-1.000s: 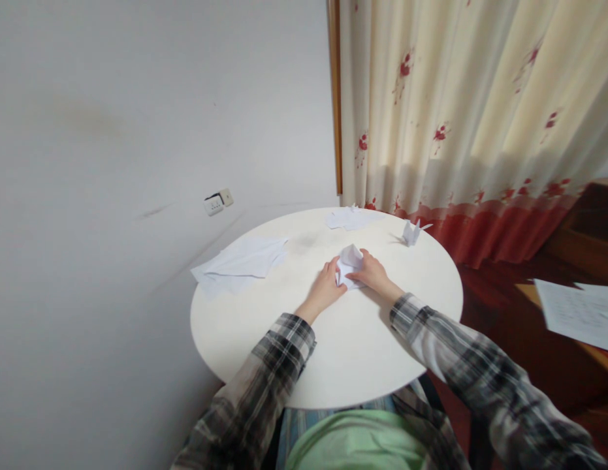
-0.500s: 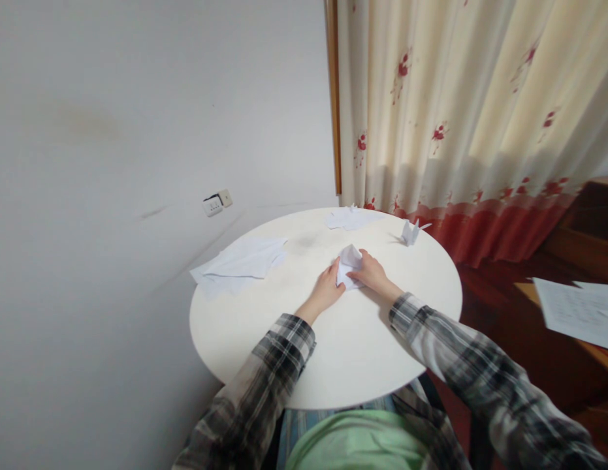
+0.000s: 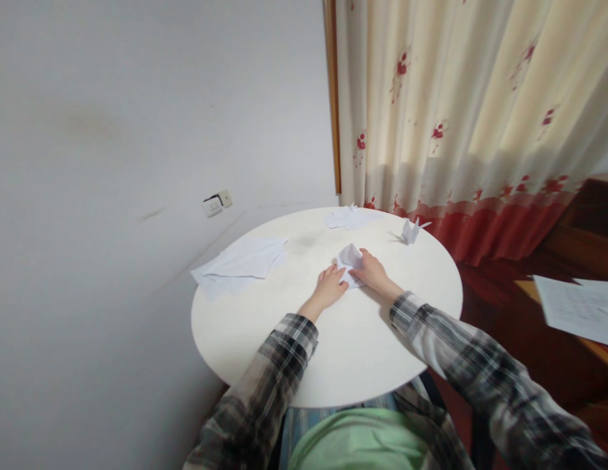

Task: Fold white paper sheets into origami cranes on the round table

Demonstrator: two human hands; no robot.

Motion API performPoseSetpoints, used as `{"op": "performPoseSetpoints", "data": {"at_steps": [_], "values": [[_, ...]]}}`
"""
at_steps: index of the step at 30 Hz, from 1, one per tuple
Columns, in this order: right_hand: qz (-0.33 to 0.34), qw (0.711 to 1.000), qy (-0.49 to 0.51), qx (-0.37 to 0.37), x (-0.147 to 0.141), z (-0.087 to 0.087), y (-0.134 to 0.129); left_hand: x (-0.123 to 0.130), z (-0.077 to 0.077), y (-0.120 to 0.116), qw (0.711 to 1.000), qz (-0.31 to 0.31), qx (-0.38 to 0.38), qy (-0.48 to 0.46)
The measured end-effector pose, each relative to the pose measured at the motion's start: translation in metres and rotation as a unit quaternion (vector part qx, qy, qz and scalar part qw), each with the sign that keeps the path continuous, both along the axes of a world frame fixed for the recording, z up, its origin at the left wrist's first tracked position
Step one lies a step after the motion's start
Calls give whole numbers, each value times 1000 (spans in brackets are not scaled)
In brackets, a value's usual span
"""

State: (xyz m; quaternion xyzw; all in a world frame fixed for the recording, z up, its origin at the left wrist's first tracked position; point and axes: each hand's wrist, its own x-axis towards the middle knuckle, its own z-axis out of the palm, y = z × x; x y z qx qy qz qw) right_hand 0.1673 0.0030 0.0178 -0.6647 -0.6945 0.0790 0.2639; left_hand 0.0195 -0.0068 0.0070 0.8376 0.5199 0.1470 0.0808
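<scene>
A small piece of folded white paper (image 3: 350, 254) lies on the round white table (image 3: 264, 326), its far flap raised. My left hand (image 3: 330, 287) presses on its left side, thumb and fingers on the near-left edge. From the right, my right hand (image 3: 375, 271) grips the paper, with the thumb on top near the middle and the fingers at the right edge of the raised flap. Parts of the paper are hidden under both hands.
A folded paper crane (image 3: 411, 232) stands near the table's far right edge. Loose white sheets (image 3: 245, 258) lie at the left, and more paper (image 3: 350, 217) at the back. A wall with a socket (image 3: 213, 206) borders the left; a curtain (image 3: 431, 130) hangs behind. Printed sheets (image 3: 578, 303) lie at right.
My left hand has shifted slightly to the right and nearer me over the folded paper, its thumb farther in. My right hand stays almost where it was.
</scene>
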Motion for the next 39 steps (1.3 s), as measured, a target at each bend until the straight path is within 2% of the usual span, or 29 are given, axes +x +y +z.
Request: {"op": "performPoseSetpoints", "data": {"at_steps": [5, 13, 22, 33, 39], "values": [[2, 1000, 0, -1, -1, 2, -1, 2, 4, -2, 1000, -6, -1, 20], [6, 1000, 18, -2, 0, 0, 4, 7, 7, -9, 999, -10, 37, 26], [-53, 997, 53, -25, 6, 2, 16, 8, 5, -11, 992, 1, 57, 109], [-62, 996, 62, 0, 13, -3, 22, 5, 6, -11, 995, -65, 38, 64], [-65, 996, 63, 12, 14, -6, 24, 6, 3, -11, 995, -82, 43, 35]]}}
